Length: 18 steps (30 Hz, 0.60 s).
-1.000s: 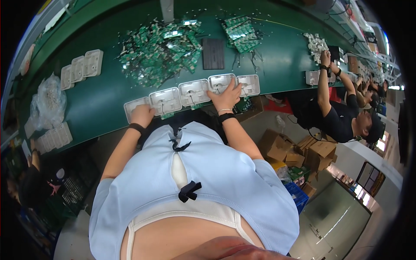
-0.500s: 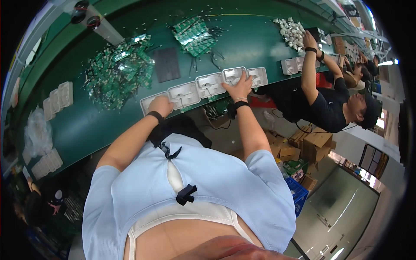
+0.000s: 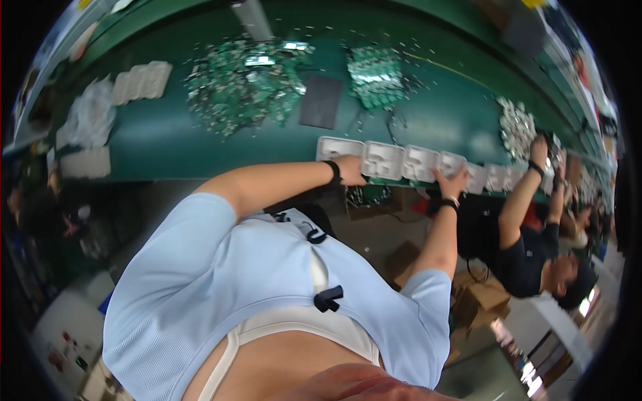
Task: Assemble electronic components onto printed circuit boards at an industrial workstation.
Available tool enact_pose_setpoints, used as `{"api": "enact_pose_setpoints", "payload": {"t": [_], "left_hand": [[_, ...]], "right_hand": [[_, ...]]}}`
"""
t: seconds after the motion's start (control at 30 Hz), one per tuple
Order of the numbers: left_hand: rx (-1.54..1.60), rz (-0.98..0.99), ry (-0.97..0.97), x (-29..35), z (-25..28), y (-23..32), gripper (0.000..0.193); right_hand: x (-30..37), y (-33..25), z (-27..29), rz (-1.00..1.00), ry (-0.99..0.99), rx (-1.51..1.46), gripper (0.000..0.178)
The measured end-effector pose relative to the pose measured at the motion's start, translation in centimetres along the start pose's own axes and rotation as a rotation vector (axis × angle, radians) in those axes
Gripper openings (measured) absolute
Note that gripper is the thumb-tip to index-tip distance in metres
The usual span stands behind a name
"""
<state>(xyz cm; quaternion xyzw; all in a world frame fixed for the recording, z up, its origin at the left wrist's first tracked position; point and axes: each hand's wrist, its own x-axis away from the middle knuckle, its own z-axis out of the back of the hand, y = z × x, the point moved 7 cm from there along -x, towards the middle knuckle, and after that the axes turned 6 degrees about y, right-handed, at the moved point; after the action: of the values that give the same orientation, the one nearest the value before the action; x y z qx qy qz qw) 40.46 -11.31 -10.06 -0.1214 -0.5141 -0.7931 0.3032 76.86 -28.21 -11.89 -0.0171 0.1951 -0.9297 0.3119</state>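
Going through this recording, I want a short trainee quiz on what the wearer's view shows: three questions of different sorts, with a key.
1. Multiple choice: what shape is the dark slab between the loose heap of green circuit boards and the tidier stack of boards?
A) round
B) rectangular
C) triangular

2. True or false: the wearer's left hand and right hand are both at the row of white trays.

3. Fill in: the clear plastic bag lies toward the ____ end of the green table, as the wearer sees it.

Key: 1. B; 2. True; 3. left
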Motion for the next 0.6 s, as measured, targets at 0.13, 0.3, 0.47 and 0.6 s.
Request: {"api": "enact_pose_setpoints", "payload": {"t": [0.13, 0.3, 0.47, 0.6], "left_hand": [[0.013, -0.093, 0.065, 0.3, -0.8, -0.3, 0.058], [0.334, -0.262, 0.050, 6.7, 5.9, -1.6, 0.046], [0.321, -0.010, 0.608, 19.6, 22.8, -8.8, 0.027], [-0.186, 0.344, 1.232, 29.8, 35.0, -22.8, 0.063]], "right_hand": [[0.1, 1.2, 0.2, 0.042, 0.118, 0.032, 0.123], [3.9, -2.2, 2.1, -0.039, 0.293, 0.027, 0.087], [10.8, -9.1, 4.0, -0.114, 0.311, -0.198, 0.057], [14.0, -13.6, 4.0, -0.145, 0.240, -0.330, 0.046]]}}
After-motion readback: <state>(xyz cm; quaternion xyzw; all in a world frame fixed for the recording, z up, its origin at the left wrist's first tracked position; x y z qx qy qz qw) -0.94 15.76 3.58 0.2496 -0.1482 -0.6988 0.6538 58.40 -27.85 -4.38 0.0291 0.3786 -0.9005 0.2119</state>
